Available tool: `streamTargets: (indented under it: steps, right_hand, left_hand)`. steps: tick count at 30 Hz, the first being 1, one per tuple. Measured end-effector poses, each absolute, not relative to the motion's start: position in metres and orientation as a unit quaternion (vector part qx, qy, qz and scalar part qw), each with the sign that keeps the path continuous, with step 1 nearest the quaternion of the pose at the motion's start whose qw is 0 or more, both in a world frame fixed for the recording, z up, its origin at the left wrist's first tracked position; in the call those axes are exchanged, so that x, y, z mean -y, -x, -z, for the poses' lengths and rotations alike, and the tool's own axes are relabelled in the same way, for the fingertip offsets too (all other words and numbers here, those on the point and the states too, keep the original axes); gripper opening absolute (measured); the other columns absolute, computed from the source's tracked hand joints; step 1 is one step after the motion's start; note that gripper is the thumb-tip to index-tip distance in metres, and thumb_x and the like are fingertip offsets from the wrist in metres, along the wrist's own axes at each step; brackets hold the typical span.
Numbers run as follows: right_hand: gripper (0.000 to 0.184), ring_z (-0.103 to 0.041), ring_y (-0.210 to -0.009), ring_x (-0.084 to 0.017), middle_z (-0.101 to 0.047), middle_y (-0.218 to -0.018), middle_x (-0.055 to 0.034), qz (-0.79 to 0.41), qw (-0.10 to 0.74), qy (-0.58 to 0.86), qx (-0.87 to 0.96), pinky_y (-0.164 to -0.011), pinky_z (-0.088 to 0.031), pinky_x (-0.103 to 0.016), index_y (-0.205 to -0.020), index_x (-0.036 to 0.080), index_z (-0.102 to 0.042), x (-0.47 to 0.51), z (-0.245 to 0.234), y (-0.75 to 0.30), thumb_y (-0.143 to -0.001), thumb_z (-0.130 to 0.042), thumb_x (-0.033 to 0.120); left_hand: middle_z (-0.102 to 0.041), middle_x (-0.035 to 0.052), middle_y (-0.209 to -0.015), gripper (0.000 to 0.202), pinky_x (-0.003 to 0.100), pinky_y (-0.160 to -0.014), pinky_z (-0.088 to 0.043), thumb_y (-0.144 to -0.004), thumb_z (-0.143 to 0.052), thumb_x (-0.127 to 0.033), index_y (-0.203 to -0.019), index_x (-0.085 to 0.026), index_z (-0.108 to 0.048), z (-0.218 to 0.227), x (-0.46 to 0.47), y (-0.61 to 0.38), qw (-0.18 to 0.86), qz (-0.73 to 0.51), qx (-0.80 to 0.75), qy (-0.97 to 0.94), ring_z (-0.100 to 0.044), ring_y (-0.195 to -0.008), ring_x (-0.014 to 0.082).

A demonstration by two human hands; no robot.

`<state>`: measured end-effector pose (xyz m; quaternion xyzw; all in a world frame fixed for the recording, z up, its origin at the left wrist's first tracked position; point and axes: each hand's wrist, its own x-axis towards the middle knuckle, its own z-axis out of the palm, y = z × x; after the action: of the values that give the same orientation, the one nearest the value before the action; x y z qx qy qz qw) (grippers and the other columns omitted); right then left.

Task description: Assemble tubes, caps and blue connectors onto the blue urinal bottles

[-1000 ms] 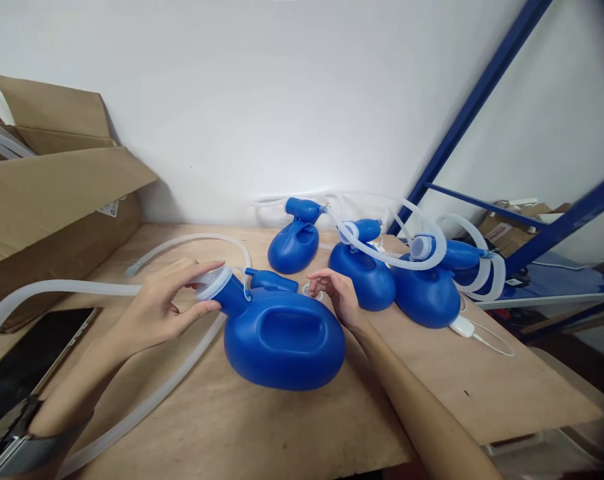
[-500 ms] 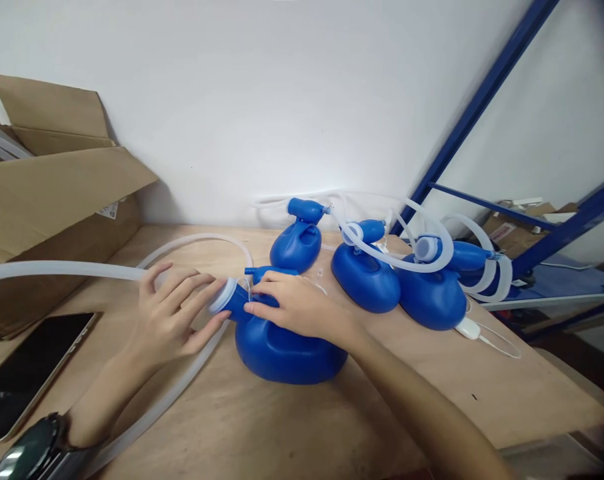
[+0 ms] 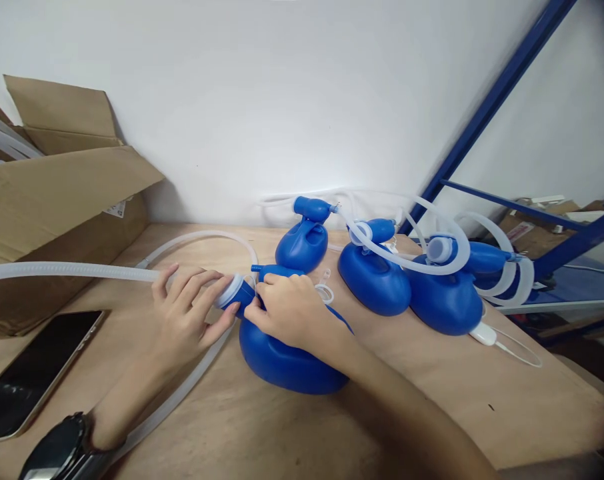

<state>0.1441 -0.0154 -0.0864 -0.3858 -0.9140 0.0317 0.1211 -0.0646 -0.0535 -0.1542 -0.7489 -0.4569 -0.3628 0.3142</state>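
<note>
View: head camera, looking forward and down at the bench (image 3: 432, 393)
Main container: a blue plastic urinal bottle (image 3: 292, 363) on the bench in front of the person, round body down, neck tilted up toward the left; the opaque wall hides whatever is inside
Its mouth: a white collar (image 3: 231, 291) on the end of the neck, facing left, with a short blue spout (image 3: 277, 270) rising just behind it
Other containers: three more blue bottles stand in a row further along, a far one (image 3: 302, 247) by the wall, a middle one (image 3: 372, 283) and a right one (image 3: 445, 300), the last two touching each other, all with looped translucent tubing
Left hand: (image 3: 189, 320) fingers spread and curved beside the white collar, thumb reaching the neck; whether this grip is closed cannot be told
Right hand: (image 3: 287, 313) lies over the neck of the main bottle, fingers curled down around it, a closed grip
Left wrist: a black wristwatch (image 3: 57, 450)
Hose: a translucent ribbed tube (image 3: 67, 271) runs from the left behind the left hand
Nearby: a tablet (image 3: 37, 373) lies flat on the bench at left, below an open cardboard box (image 3: 47, 247)
</note>
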Motion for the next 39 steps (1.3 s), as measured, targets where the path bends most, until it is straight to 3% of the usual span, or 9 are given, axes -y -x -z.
streamTargets:
  steps: [9, 16, 20, 24, 27, 30, 33, 36, 39]
  right_hand:
    - [0.022, -0.070, -0.099, -0.022, -0.075, -0.107, -0.0076, -0.087, 0.120, 0.325, 0.934, -0.078, -0.045, -0.032, -0.098, 0.017, -0.070, -0.004, 0.090, -0.160, -0.102, -0.049, 0.019]
    - [0.036, -0.072, -0.103, -0.026, -0.077, -0.109, -0.0105, -0.171, 0.182, 0.368, 0.896, -0.081, -0.046, -0.035, -0.118, 0.018, -0.063, -0.012, 0.098, -0.159, -0.113, -0.033, 0.037]
    - [0.051, -0.074, -0.100, -0.031, -0.078, -0.106, -0.0111, -0.221, 0.206, 0.378, 0.875, -0.080, -0.046, -0.036, -0.153, 0.021, -0.043, -0.013, 0.096, -0.161, -0.111, -0.034, 0.049]
    - [0.078, -0.074, -0.089, -0.032, -0.077, -0.085, -0.0070, -0.263, 0.212, 0.405, 0.849, -0.076, -0.047, -0.036, -0.167, 0.018, -0.015, -0.010, 0.092, -0.161, -0.107, -0.038, 0.061]
    - [0.070, -0.073, -0.088, -0.028, -0.077, -0.087, -0.0064, -0.280, 0.218, 0.384, 0.852, -0.076, -0.047, -0.034, -0.160, 0.019, -0.036, -0.009, 0.091, -0.162, -0.106, -0.039, 0.063]
    - [0.058, -0.070, -0.089, -0.024, -0.076, -0.091, -0.0073, -0.258, 0.199, 0.339, 0.883, -0.077, -0.045, -0.032, -0.112, 0.021, -0.074, -0.011, 0.090, -0.162, -0.108, -0.035, 0.063]
    - [0.063, -0.068, -0.086, -0.022, -0.074, -0.088, -0.0064, -0.242, 0.173, 0.307, 0.904, -0.076, -0.045, -0.031, -0.084, 0.020, -0.075, -0.014, 0.090, -0.162, -0.108, -0.034, 0.062]
    - [0.053, -0.069, -0.092, -0.025, -0.074, -0.097, -0.0063, -0.236, 0.156, 0.282, 0.917, -0.080, -0.048, -0.033, -0.111, 0.025, -0.076, -0.014, 0.091, -0.163, -0.100, -0.049, 0.069]
    - [0.085, -0.069, -0.103, -0.033, -0.072, -0.116, -0.0114, -0.210, 0.146, 0.278, 0.926, -0.086, -0.051, -0.041, -0.148, 0.026, -0.056, -0.012, 0.094, -0.163, -0.081, -0.070, 0.076]
  left_hand:
    - [-0.074, 0.0103, -0.105, 0.037, 0.058, -0.107, -0.038, -0.091, -0.064, -0.031, -0.128, -0.025, -0.062, 0.157, 0.053, 0.061, 0.319, 0.359, 0.469, 0.741, -0.069, -0.094, 0.0314]
    - [-0.077, 0.0122, -0.100, 0.031, 0.061, -0.105, -0.037, -0.099, -0.046, -0.038, -0.109, -0.021, -0.070, 0.121, 0.055, 0.029, 0.272, 0.267, 0.561, 0.735, -0.071, -0.092, 0.0339]
    - [-0.073, 0.0144, -0.077, 0.039, 0.047, -0.074, -0.047, -0.098, -0.042, -0.033, -0.076, -0.019, -0.070, 0.103, 0.048, 0.009, 0.234, 0.190, 0.633, 0.713, -0.071, -0.073, 0.0341]
    - [-0.071, 0.0174, -0.071, 0.042, 0.034, -0.052, -0.027, -0.098, -0.038, -0.030, -0.070, -0.019, -0.068, 0.097, 0.045, -0.001, 0.193, 0.151, 0.709, 0.661, -0.067, -0.059, 0.0329]
    - [-0.073, 0.0170, -0.076, 0.042, 0.033, -0.053, -0.020, -0.099, -0.036, -0.030, -0.077, -0.018, -0.070, 0.097, 0.043, -0.001, 0.192, 0.142, 0.719, 0.653, -0.066, -0.058, 0.0311]
    - [-0.071, 0.0139, -0.069, 0.043, 0.033, -0.054, -0.020, -0.097, -0.037, -0.032, -0.070, -0.020, -0.067, 0.099, 0.039, 0.003, 0.190, 0.166, 0.713, 0.654, -0.063, -0.057, 0.0299]
    - [-0.067, 0.0105, -0.061, 0.043, 0.033, -0.053, -0.021, -0.095, -0.038, -0.035, -0.060, -0.022, -0.061, 0.102, 0.035, 0.007, 0.187, 0.215, 0.711, 0.643, -0.059, -0.053, 0.0268]
    - [-0.068, 0.0087, -0.061, 0.041, 0.034, -0.054, -0.024, -0.093, -0.040, -0.035, -0.060, -0.023, -0.061, 0.106, 0.033, 0.009, 0.169, 0.284, 0.707, 0.625, -0.058, -0.055, 0.0257]
    - [-0.072, 0.0085, -0.064, 0.039, 0.035, -0.057, -0.035, -0.092, -0.041, -0.037, -0.065, -0.023, -0.066, 0.109, 0.032, 0.007, 0.112, 0.357, 0.698, 0.611, -0.064, -0.061, 0.0272]
